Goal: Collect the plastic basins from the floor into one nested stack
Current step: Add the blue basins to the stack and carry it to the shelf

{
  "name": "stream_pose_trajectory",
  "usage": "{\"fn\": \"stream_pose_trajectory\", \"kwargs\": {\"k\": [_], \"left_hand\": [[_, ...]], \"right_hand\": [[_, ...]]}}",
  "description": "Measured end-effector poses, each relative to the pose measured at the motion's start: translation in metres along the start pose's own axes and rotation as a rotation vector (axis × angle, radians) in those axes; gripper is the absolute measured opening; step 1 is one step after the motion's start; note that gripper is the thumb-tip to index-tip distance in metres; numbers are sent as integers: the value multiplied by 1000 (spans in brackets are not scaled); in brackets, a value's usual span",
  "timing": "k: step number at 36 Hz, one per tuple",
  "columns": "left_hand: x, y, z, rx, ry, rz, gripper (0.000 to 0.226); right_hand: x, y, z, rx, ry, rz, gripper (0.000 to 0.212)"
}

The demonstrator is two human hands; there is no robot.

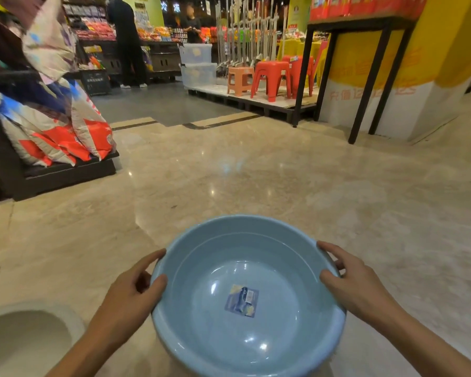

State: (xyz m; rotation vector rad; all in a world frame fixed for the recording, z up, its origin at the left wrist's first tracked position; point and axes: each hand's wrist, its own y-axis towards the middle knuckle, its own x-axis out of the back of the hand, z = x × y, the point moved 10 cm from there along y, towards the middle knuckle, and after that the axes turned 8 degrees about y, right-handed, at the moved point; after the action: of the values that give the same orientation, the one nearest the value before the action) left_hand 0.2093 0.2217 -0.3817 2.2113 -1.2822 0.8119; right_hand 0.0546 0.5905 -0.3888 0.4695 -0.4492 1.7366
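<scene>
A light blue plastic basin (245,251) with a small label stuck on its bottom is held in front of me, mouth up, above the floor. My left hand (132,292) grips its left rim, thumb inside and fingers under the edge. My right hand (351,281) grips the right rim the same way. A beige basin (25,338) sits on the polished floor at the lower left, just left of my left forearm and partly cut off by the frame edge.
A dark display rack with packaged bags (52,131) stands at the left. A black metal table (365,63) and a yellow pillar (419,63) stand at the right back. Red and orange plastic stools (272,74) sit on a pallet. Two people (128,42) stand by far shelves.
</scene>
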Motion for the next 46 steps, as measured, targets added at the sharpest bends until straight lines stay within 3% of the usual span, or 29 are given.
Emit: {"fn": "stream_pose_trajectory", "kwargs": {"k": [12, 20, 27, 36, 46], "left_hand": [[187, 38, -29, 62, -17, -159, 40], [303, 20, 20, 197, -1, -275, 39], [364, -7, 64, 243, -44, -391, 36], [411, -107, 153, 410, -17, -609, 40], [447, -287, 209, 685, 149, -852, 42]], "right_hand": [[-23, 30, 218, 130, 62, 17, 56], [-103, 19, 321, 194, 70, 135, 56], [-176, 12, 373, 287, 52, 263, 56], [-313, -17, 433, 454, 5, 480, 52], [-478, -133, 451, 630, 63, 831, 54]]}}
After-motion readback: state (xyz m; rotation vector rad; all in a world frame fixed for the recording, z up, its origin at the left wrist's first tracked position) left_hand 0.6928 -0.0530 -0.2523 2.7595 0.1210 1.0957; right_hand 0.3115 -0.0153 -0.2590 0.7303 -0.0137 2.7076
